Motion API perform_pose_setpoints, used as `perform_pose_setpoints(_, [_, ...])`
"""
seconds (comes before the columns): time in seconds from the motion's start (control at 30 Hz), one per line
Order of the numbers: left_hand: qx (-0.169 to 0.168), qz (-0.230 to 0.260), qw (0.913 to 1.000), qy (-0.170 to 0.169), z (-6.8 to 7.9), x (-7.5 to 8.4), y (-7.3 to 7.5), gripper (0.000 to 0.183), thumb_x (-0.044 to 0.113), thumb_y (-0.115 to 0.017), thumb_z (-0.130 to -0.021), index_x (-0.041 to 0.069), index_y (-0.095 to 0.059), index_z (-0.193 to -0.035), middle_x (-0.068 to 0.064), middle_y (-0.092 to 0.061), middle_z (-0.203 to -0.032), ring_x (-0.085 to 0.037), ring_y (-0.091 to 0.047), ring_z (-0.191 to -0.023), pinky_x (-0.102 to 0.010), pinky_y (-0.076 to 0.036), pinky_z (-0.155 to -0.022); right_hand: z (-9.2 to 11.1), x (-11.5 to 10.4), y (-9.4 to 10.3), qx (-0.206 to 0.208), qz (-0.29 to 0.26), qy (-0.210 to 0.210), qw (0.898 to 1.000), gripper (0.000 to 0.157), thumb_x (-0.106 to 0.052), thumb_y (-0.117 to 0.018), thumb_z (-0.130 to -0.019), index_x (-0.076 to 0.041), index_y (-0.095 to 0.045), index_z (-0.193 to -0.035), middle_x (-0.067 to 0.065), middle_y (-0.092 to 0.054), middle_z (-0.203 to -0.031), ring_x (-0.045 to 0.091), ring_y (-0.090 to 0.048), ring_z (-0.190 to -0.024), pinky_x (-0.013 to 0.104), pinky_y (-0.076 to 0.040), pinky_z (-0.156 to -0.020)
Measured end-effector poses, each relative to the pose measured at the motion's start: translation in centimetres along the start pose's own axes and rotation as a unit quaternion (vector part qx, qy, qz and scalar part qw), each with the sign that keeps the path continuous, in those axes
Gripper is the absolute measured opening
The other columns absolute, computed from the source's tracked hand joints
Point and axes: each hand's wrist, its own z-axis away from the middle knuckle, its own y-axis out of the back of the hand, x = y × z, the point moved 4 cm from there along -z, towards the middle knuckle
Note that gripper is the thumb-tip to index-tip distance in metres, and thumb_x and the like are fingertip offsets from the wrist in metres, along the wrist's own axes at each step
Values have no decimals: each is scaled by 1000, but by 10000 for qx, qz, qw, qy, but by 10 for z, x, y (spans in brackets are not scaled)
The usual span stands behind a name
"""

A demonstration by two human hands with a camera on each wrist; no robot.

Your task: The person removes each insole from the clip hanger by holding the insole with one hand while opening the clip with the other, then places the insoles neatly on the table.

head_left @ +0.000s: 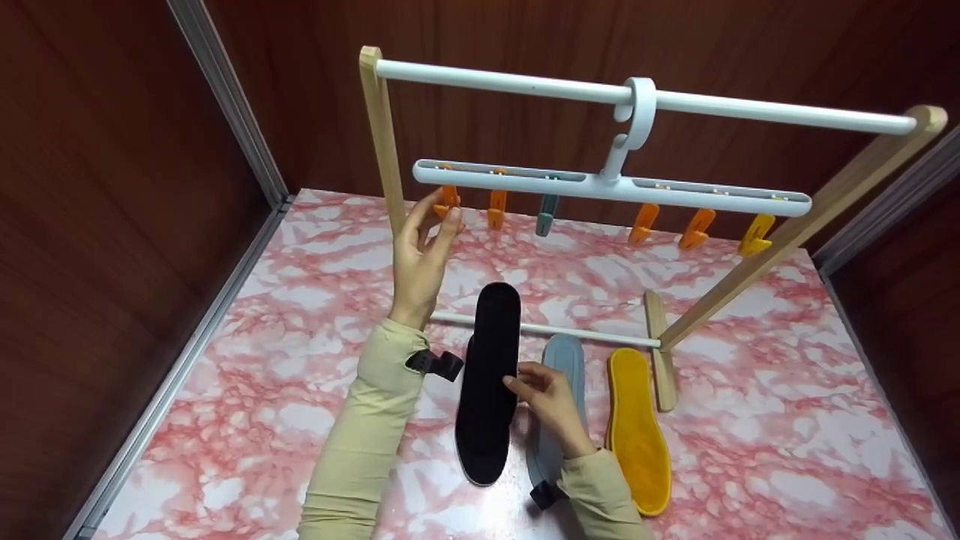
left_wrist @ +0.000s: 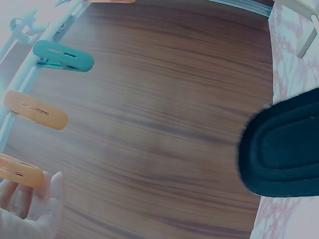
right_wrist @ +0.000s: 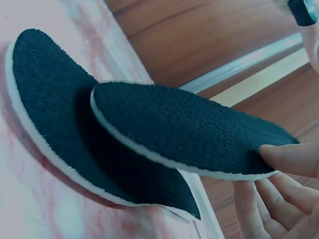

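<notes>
My right hand (head_left: 553, 401) holds a black insole (head_left: 498, 330) by its side edge, thumb on top and fingers beneath. Under it a second black insole (right_wrist: 42, 82) lies on the table, partly covered in the right wrist view. Up at the hanger, my left hand (head_left: 421, 259) pinches the leftmost orange clip (head_left: 450, 196) between thumb and fingers. That clip (left_wrist: 21, 171) hangs at the lower left of the left wrist view. The held insole's rounded end appears at the right there.
A white clip hanger (head_left: 510, 178) hangs from the rack's white rod (head_left: 750, 112), with several other orange, green and yellow clips. Beside the right forearm lie a grey insole (head_left: 564, 352) and a yellow insole (head_left: 637, 435). Wooden rack posts (head_left: 817, 232) stand at both sides.
</notes>
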Motion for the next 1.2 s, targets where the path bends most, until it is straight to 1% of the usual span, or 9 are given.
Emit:
perform_pose_setpoints(0.17, [-19,59,10000,-8,0,0,1,36,0,-54,-95,-7,-50,-130,-21,-56,-121,-22,-57,-105,-36,-51,-93,1,6,-2,-71,39,-278,9996,31,-3,-69,-85,14,-61,-110,17,-71,-86,8,-62,-66,26,-54,-61])
perform_pose_setpoints(0.3, [-13,153,9999,-1,0,-1,2,32,0,-54,-95,-7,-52,-127,-20,-57,-119,-20,-57,-105,-35,-52,-92,3,5,-3,-212,26,-444,9988,32,-1,-68,-85,14,-60,-113,18,-71,-84,9,-58,-54,28,-52,-53])
perform_pose_setpoints(0.43, [-34,167,9999,16,1,-2,2,31,0,-54,-95,-6,-53,-125,-24,-56,-121,-25,-56,-110,-35,-51,-93,8,-1,-3,-380,55,-550,9977,32,2,-66,-85,15,-58,-114,18,-70,-82,11,-55,-48,29,-49,-48])
perform_pose_setpoints(0.53, [-69,149,9999,32,1,-2,3,30,1,-53,-95,-5,-53,-124,-28,-53,-125,-26,-56,-112,-34,-51,-93,8,4,-3,-485,67,-429,9979,32,3,-66,-85,15,-57,-113,15,-69,-79,10,-56,-52,26,-48,-48])
perform_pose_setpoints(0.63, [-58,112,9999,58,1,-3,3,28,1,-53,-96,-5,-53,-124,-26,-55,-125,-23,-57,-110,-36,-51,-94,12,0,-4,-575,41,-406,9975,32,3,-66,-85,16,-57,-113,17,-69,-78,9,-55,-54,24,-46,-49])
perform_pose_setpoints(0.77, [1,127,9999,68,1,-3,4,28,1,-52,-96,-6,-53,-124,-26,-56,-123,-19,-60,-105,-37,-51,-93,15,-1,-6,-671,22,-595,9960,34,5,-65,-84,17,-54,-114,19,-69,-79,10,-56,-55,24,-47,-53])
perform_pose_setpoints(0.9, [9,166,9998,60,2,-4,4,28,1,-51,-97,-7,-53,-123,-22,-59,-120,-16,-62,-101,-35,-52,-91,10,20,-6,-750,-31,-657,9950,38,0,-67,-85,14,-55,-118,13,-70,-79,8,-59,-56,24,-48,-54])
perform_pose_setpoints(1.03, [5,182,9998,60,3,-4,4,28,1,-51,-97,-7,-53,-123,-18,-61,-118,-15,-62,-100,-38,-51,-92,10,25,-7,-863,-40,-606,9944,40,-3,-68,-85,13,-55,-119,12,-71,-80,8,-61,-57,25,-49,-52])
perform_pose_setpoints(1.2, [2,158,9999,61,4,-5,5,28,1,-51,-97,-7,-53,-123,-18,-61,-118,-16,-62,-101,-40,-51,-92,11,28,-9,-918,-101,-663,9935,41,-2,-69,-84,13,-54,-120,6,-70,-75,8,-59,-54,26,-48,-49])
